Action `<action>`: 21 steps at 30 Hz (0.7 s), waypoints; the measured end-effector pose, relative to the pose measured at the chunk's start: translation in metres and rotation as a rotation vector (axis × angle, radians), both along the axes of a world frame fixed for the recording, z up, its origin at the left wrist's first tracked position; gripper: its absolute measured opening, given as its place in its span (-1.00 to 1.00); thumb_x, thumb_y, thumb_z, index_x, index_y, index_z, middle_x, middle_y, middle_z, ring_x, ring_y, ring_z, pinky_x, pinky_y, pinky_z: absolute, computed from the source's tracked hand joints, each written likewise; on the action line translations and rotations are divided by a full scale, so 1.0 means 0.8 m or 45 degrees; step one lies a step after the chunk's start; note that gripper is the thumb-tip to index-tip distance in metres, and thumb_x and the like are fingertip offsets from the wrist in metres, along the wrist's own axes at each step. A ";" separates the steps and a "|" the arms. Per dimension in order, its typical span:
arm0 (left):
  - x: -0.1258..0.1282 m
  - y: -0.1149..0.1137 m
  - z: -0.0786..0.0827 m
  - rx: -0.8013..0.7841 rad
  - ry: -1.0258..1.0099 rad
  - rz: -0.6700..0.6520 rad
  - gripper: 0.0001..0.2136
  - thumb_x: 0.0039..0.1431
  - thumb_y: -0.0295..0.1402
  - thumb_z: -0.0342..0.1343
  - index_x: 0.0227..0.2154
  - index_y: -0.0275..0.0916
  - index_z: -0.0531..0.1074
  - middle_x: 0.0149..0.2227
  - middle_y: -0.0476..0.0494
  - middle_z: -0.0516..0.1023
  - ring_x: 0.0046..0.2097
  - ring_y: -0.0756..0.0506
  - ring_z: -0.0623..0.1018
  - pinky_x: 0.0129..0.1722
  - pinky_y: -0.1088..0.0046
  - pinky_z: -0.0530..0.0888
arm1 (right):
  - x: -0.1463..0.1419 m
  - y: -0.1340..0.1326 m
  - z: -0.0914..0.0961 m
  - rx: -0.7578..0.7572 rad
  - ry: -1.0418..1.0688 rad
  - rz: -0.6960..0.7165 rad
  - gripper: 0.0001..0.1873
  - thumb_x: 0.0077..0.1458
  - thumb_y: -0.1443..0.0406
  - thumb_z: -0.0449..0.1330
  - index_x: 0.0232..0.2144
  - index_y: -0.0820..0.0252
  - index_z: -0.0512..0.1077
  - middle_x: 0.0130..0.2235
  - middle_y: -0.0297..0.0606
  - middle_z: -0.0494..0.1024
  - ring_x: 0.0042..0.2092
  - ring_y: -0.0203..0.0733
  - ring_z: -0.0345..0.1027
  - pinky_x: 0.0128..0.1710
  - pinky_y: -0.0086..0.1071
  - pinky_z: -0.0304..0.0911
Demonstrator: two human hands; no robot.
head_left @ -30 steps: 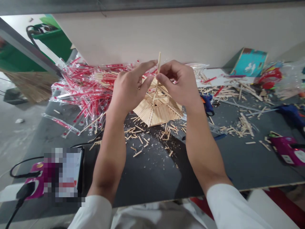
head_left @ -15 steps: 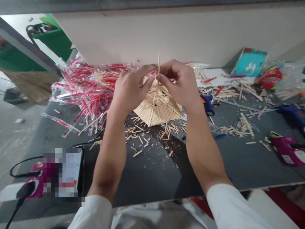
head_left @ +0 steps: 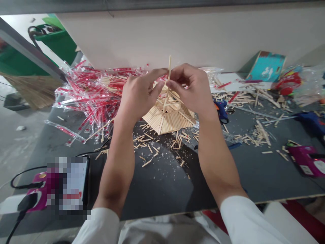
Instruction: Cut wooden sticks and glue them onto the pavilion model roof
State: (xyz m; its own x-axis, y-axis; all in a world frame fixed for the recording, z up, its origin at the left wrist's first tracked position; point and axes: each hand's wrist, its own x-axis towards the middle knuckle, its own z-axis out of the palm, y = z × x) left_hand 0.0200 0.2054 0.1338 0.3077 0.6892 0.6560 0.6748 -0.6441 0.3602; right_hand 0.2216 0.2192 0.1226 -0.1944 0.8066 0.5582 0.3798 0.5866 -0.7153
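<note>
A roof-shaped model [head_left: 175, 121] built from thin wooden sticks stands on the dark table, with slatted sloping sides and open framing above. From its peak a single wooden stick [head_left: 169, 62] points straight up. My right hand [head_left: 193, 86] pinches this stick near its foot between thumb and fingers. On the other side, my left hand [head_left: 141, 93] is curled, its index fingertip against the same stick and its thumb close to the peak. Both hands hide part of the model's upper frame.
Left of the model lies a heap of clear and red plastic wrappers [head_left: 93, 96]. Short stick offcuts [head_left: 149, 147] litter the table. A blue glue gun [head_left: 221, 110] is beside my right forearm. A phone [head_left: 76, 179] and magenta power strip [head_left: 38, 191] lie front left.
</note>
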 end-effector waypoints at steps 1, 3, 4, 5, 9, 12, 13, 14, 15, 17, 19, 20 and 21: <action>0.000 0.000 0.001 -0.002 0.001 -0.001 -0.66 0.41 -0.08 0.05 0.06 -0.06 0.58 -0.63 0.04 0.28 -0.53 -0.05 0.29 -0.36 0.38 0.38 | 0.000 0.000 0.000 -0.004 -0.005 -0.003 -0.49 0.12 -0.26 0.26 -0.30 0.00 0.47 -0.31 -0.22 0.51 -0.21 -0.03 0.44 -0.14 -0.04 0.53; 0.000 -0.001 0.002 -0.008 0.006 -0.004 -0.66 0.41 -0.08 0.04 0.06 -0.06 0.58 -0.63 0.04 0.27 -0.54 -0.06 0.29 -0.37 0.37 0.37 | 0.000 0.000 0.001 -0.008 -0.007 -0.004 -0.48 0.11 -0.27 0.26 -0.30 -0.01 0.46 -0.32 -0.22 0.51 -0.21 -0.03 0.44 -0.14 -0.03 0.53; 0.000 -0.001 0.002 -0.014 0.010 -0.008 -0.66 0.42 -0.08 0.04 0.06 -0.06 0.58 -0.63 0.04 0.27 -0.54 -0.06 0.29 -0.37 0.37 0.37 | 0.001 0.000 0.001 -0.009 -0.006 0.000 -0.48 0.10 -0.27 0.27 -0.30 -0.01 0.47 -0.32 -0.22 0.51 -0.21 -0.02 0.44 -0.14 -0.03 0.53; 0.001 -0.001 0.002 -0.019 0.011 -0.008 -0.66 0.42 -0.08 0.04 0.06 -0.07 0.58 -0.63 0.04 0.28 -0.53 -0.06 0.30 -0.37 0.37 0.37 | 0.001 0.000 0.001 -0.008 -0.005 0.005 -0.49 0.10 -0.27 0.27 -0.30 -0.01 0.47 -0.31 -0.22 0.52 -0.21 -0.02 0.44 -0.14 -0.03 0.54; 0.000 -0.001 0.002 -0.029 0.010 -0.013 -0.64 0.43 -0.07 0.02 0.07 -0.09 0.56 -0.63 0.03 0.30 -0.51 -0.06 0.33 -0.36 0.38 0.38 | 0.002 0.000 0.000 0.002 -0.016 0.017 -0.52 0.14 -0.23 0.27 -0.28 0.00 0.47 -0.29 -0.22 0.52 -0.16 -0.02 0.46 -0.12 -0.04 0.53; 0.000 -0.001 0.002 -0.040 0.017 -0.012 -0.63 0.42 -0.05 0.02 0.07 -0.10 0.56 -0.63 0.03 0.31 -0.50 -0.07 0.34 -0.34 0.39 0.39 | 0.002 0.000 -0.001 0.016 -0.024 0.024 -0.54 0.16 -0.20 0.27 -0.27 0.02 0.47 -0.28 -0.22 0.52 -0.15 -0.02 0.46 -0.11 -0.03 0.53; 0.000 -0.001 0.002 -0.046 0.023 -0.005 -0.62 0.42 -0.05 0.02 0.08 -0.10 0.56 -0.62 0.03 0.32 -0.50 -0.07 0.35 -0.33 0.39 0.40 | 0.002 0.000 -0.001 0.023 -0.024 0.029 -0.53 0.17 -0.20 0.26 -0.26 0.02 0.47 -0.28 -0.22 0.52 -0.14 -0.02 0.47 -0.11 -0.03 0.54; 0.000 -0.001 0.003 -0.052 0.032 0.003 -0.62 0.41 -0.05 0.01 0.08 -0.09 0.56 -0.62 0.02 0.33 -0.50 -0.07 0.35 -0.33 0.39 0.40 | 0.002 0.000 -0.002 0.032 -0.023 0.035 -0.53 0.18 -0.21 0.26 -0.25 0.03 0.47 -0.28 -0.22 0.52 -0.15 -0.03 0.47 -0.11 -0.04 0.54; 0.000 -0.002 0.004 -0.057 0.045 0.010 -0.62 0.42 -0.05 0.00 0.09 -0.09 0.55 -0.61 0.02 0.34 -0.50 -0.07 0.35 -0.32 0.39 0.41 | 0.002 0.001 -0.002 0.042 -0.023 0.043 -0.52 0.18 -0.21 0.25 -0.25 0.03 0.47 -0.28 -0.23 0.52 -0.15 -0.03 0.47 -0.11 -0.04 0.54; 0.000 -0.003 0.005 -0.060 0.070 0.024 -0.61 0.43 -0.05 -0.01 0.10 -0.10 0.55 -0.59 0.01 0.37 -0.49 -0.07 0.36 -0.30 0.40 0.42 | 0.003 0.003 -0.004 0.064 -0.026 0.062 -0.51 0.19 -0.22 0.22 -0.25 0.04 0.47 -0.29 -0.24 0.52 -0.17 -0.05 0.48 -0.13 -0.07 0.55; -0.001 -0.005 0.007 -0.066 0.084 0.027 -0.61 0.44 -0.07 -0.02 0.11 -0.12 0.54 -0.58 -0.01 0.39 -0.48 -0.07 0.38 -0.28 0.40 0.43 | 0.003 0.005 -0.005 0.084 -0.030 0.073 -0.50 0.20 -0.23 0.20 -0.24 0.03 0.48 -0.30 -0.25 0.53 -0.19 -0.08 0.48 -0.15 -0.08 0.56; -0.001 -0.005 0.007 -0.076 0.086 0.026 -0.61 0.44 -0.08 -0.02 0.12 -0.13 0.54 -0.57 -0.02 0.41 -0.47 -0.07 0.39 -0.27 0.39 0.43 | 0.003 0.005 -0.006 0.094 -0.030 0.073 -0.49 0.21 -0.24 0.18 -0.24 0.03 0.48 -0.31 -0.25 0.53 -0.21 -0.09 0.49 -0.16 -0.09 0.57; -0.001 -0.006 0.008 -0.088 0.085 0.023 -0.61 0.44 -0.09 -0.01 0.12 -0.13 0.54 -0.56 -0.02 0.42 -0.46 -0.07 0.40 -0.25 0.38 0.44 | 0.004 0.006 -0.006 0.103 -0.029 0.072 -0.48 0.22 -0.25 0.17 -0.24 0.03 0.48 -0.31 -0.25 0.54 -0.22 -0.10 0.49 -0.17 -0.10 0.57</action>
State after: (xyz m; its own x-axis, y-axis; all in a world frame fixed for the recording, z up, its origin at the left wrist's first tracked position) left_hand 0.0194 0.2008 0.1399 0.3364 0.7378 0.5852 0.7102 -0.6068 0.3569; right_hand 0.2244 0.2240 0.1177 -0.2522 0.7462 0.6160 0.3601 0.6633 -0.6560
